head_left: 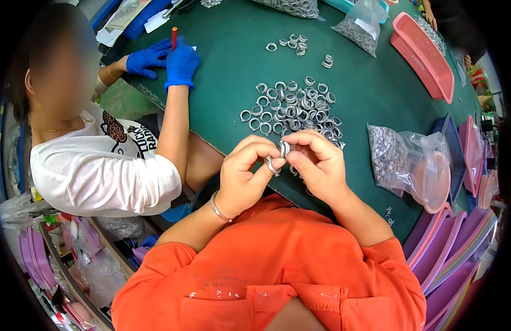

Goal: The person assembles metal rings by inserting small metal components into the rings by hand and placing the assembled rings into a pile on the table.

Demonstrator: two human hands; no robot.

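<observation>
Close to my body, both hands meet at the near edge of the green table (pixel 228 105). My left hand (pixel 247 174) is closed, with a small grey metal ring (pixel 273 166) between its thumb and fingers. My right hand (pixel 320 165) pinches another metal ring (pixel 284 149), which the left fingertips also touch or nearly touch. Just beyond the hands lies a loose pile of similar metal rings (pixel 293 107), partly hidden by my fingers. Farther off, a few rings (pixel 294 43) lie apart from the pile.
A co-worker in blue gloves (pixel 181 63) holds a red pen (pixel 174 37) at the left. Bags of small metal parts (pixel 388 157) lie at the right and far side (pixel 363 30). A pink basket (pixel 423 58) stands at the far right; purple trays (pixel 448 243) lean nearby.
</observation>
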